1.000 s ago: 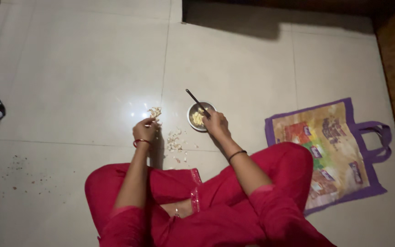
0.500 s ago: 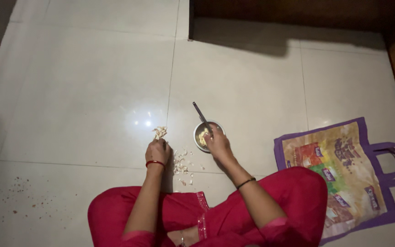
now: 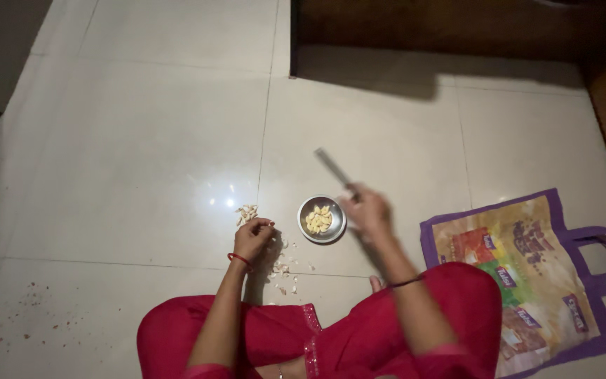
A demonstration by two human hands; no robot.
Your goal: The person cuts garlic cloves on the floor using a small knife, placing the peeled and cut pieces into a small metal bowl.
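Small round steel bowl (image 3: 322,219) on the floor (image 3: 142,140), holding pale peeled cloves (image 3: 318,220) heaped in the middle. Right of the bowl, just beside its rim, right hand (image 3: 368,210), blurred, grip clenched around the handle of a knife (image 3: 335,168), blade slanting up and left, above the bowl and clear of it. Left of the bowl, left hand (image 3: 254,238) low over the floor, fingers curled in; whether something small is pinched there, cannot tell. Just beyond the left fingertips, a little heap of skins (image 3: 247,213); more scraps (image 3: 284,265) scattered between the left hand and the bowl and toward the knees.

Floor of large pale glossy tiles, a bright light glare near the skins. Dark crumbs (image 3: 33,316) at lower left. Flat printed bag (image 3: 527,274) with purple border and handles at the right, partly under a red-clad knee (image 3: 457,302). Dark wall and shadow along the top, a darker edge at far right.

Wide bare tile ahead and to the left; on the right, room hemmed by the bag.
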